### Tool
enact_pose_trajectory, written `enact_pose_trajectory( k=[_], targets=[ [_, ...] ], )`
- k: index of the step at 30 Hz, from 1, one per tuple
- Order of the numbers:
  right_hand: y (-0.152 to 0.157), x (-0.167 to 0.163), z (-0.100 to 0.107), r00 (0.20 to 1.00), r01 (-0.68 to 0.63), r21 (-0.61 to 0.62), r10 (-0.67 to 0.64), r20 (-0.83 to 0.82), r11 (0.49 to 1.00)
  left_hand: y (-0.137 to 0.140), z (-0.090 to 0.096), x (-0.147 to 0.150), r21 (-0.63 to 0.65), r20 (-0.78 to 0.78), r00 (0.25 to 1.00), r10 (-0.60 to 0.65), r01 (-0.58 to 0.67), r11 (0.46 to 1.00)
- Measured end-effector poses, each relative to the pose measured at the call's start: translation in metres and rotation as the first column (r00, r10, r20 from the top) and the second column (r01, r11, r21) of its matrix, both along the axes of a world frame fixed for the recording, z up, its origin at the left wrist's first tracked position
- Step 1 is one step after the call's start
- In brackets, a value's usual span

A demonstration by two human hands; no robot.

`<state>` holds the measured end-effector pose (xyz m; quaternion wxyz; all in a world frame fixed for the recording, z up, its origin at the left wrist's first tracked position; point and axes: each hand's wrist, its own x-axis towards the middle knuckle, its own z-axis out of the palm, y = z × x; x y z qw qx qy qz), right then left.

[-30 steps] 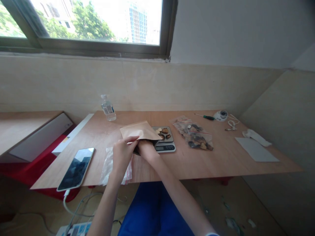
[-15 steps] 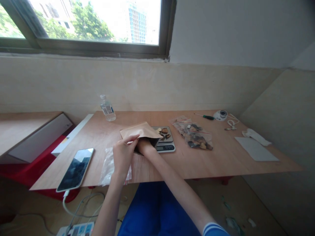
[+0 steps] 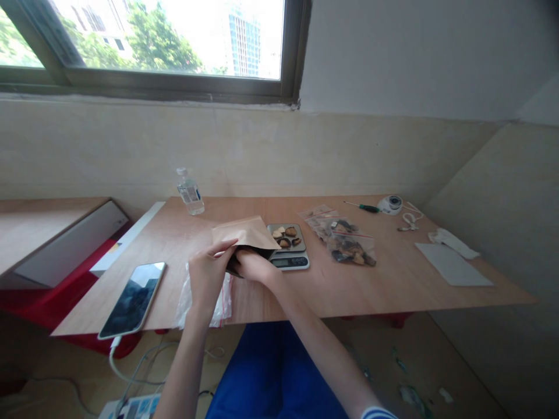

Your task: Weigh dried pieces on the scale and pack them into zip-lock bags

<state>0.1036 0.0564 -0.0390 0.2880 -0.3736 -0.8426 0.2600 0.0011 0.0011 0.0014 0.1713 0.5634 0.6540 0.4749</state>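
A brown kraft paper bag [image 3: 244,231] lies tilted with its dark mouth facing me. My left hand [image 3: 210,265] pinches the left edge of that mouth. My right hand [image 3: 252,266] reaches into the opening, its fingers hidden inside. Just right of the bag stands a digital kitchen scale [image 3: 301,261]; several dried brown and pale slices [image 3: 285,242] rest on its plate. Under and beside my left wrist are clear plastic zip bags [image 3: 186,299]. Filled zip bags [image 3: 353,250] with dark dried pieces lie right of the scale.
A phone [image 3: 133,299] on a cable lies at the table's left front edge. Behind it stands a clear bottle [image 3: 191,195]. To the right are a screwdriver [image 3: 369,208], a white dome camera [image 3: 390,205] and a white sheet [image 3: 454,266] with a white cloth [image 3: 454,242].
Both hands and the paper bag have shifted slightly left, uncovering more of the scale and its slices. My right hand has drawn back a little from the bag.
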Motion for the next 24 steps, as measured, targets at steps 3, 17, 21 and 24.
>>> enact_pose_trajectory(
  k=[3,17,21,24],
  targets=[
    [-0.007,0.002,0.011,1.0,0.025,-0.015,-0.025,0.017,1.0,0.001,-0.001,-0.004,-0.005,-0.006,1.0,0.008,-0.008,1.0],
    [-0.072,0.06,0.04,0.916,0.204,0.112,-0.149,-0.373,0.972,0.011,0.011,-0.009,0.029,-0.022,1.0,0.021,-0.021,0.999],
    [-0.049,0.086,0.017,0.822,0.374,0.062,-0.3,-0.485,0.925,0.014,0.011,-0.014,0.091,-0.042,0.997,0.058,-0.054,0.994],
    [-0.017,0.091,-0.01,0.817,0.381,0.019,-0.327,-0.474,0.924,0.018,0.009,-0.013,0.117,-0.028,0.996,0.089,-0.085,0.989]
  ],
)
